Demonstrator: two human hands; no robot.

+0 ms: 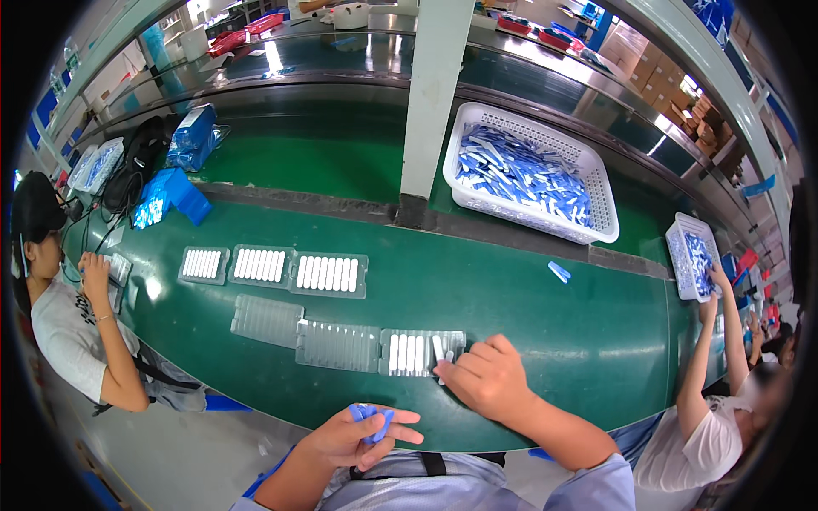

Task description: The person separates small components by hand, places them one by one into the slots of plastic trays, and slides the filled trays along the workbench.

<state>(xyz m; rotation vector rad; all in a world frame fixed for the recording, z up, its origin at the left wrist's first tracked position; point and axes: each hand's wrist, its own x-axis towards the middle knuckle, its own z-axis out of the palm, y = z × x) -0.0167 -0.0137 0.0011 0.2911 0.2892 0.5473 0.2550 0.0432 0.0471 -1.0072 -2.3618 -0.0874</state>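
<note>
Right hand (pixel 487 375) fingertips pressed on clear blister tray (pixel 421 351), long axis crosswise, white sticks (pixel 409 352) pointing away. Left hand (pixel 358 436) nearer the body, pinching blue pieces (pixel 371 417).

On my bench (pixel 528 315) I count six clear trays (pixel 422 351): three filled ones along the far row, three in the near row. Two white baskets (pixel 530 170) hold blue pieces. One loose blue piece (pixel 559 272).
</note>
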